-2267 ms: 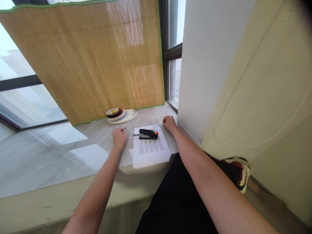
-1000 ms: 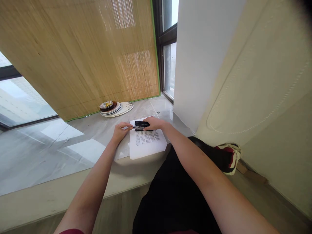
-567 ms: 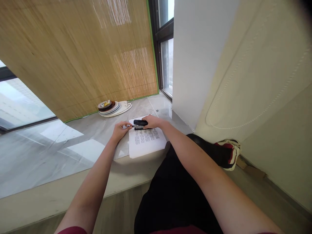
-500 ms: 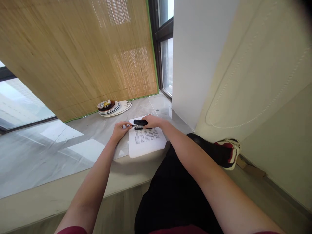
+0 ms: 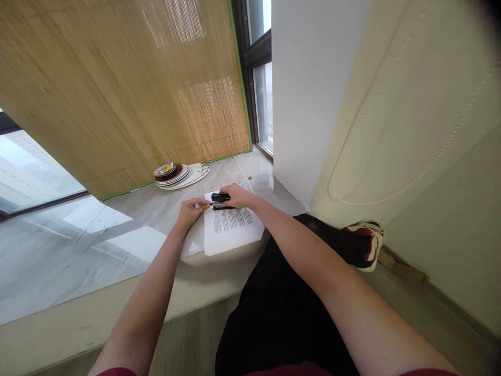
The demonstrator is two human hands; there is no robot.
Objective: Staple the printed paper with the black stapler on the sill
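A black stapler [image 5: 220,198] lies over printed paper [image 5: 231,237], its upper arm and lower base apart at the end facing left. From the right, my right hand [image 5: 238,195] is wrapped round the stapler's rear. My left hand [image 5: 191,210] is at the stapler's front end with thumb and fingers pinched together. Something small and dark shows at those fingertips, too small to name. The top part of the paper is partly hidden by the stapler and my right hand.
The paper rests on a grey marble sill [image 5: 148,219], its lower part reaching the front edge. A stack of plates [image 5: 176,176] stands behind, by the bamboo blind [image 5: 168,94]. A white wall [image 5: 309,94] bounds the right side. My shoe [image 5: 366,244] is at lower right.
The whole view has shifted slightly. Both hands stay at the stapler, and the gap between its upper arm and base looks a little wider.
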